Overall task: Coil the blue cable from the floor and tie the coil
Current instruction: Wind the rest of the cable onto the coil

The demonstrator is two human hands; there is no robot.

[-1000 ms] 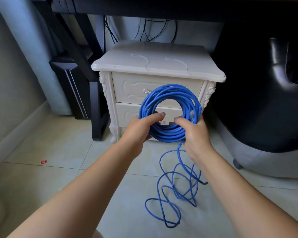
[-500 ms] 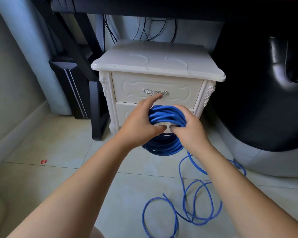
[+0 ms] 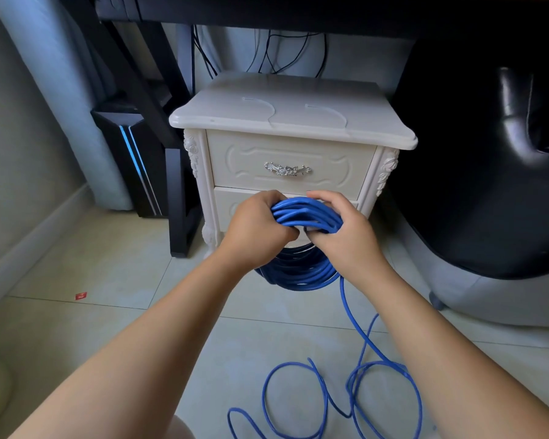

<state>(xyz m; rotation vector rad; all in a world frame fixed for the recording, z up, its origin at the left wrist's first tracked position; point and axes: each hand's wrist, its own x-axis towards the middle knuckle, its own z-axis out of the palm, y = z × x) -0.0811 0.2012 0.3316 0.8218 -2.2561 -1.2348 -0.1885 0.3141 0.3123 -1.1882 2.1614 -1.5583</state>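
Blue cable [image 3: 301, 213], cream nightstand [image 3: 286, 122], red scrap [image 3: 81, 295].

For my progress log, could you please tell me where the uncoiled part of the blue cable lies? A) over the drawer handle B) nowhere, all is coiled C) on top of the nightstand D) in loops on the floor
D: below the coil held by the left hand and right hand, loose loops lie on the floor.
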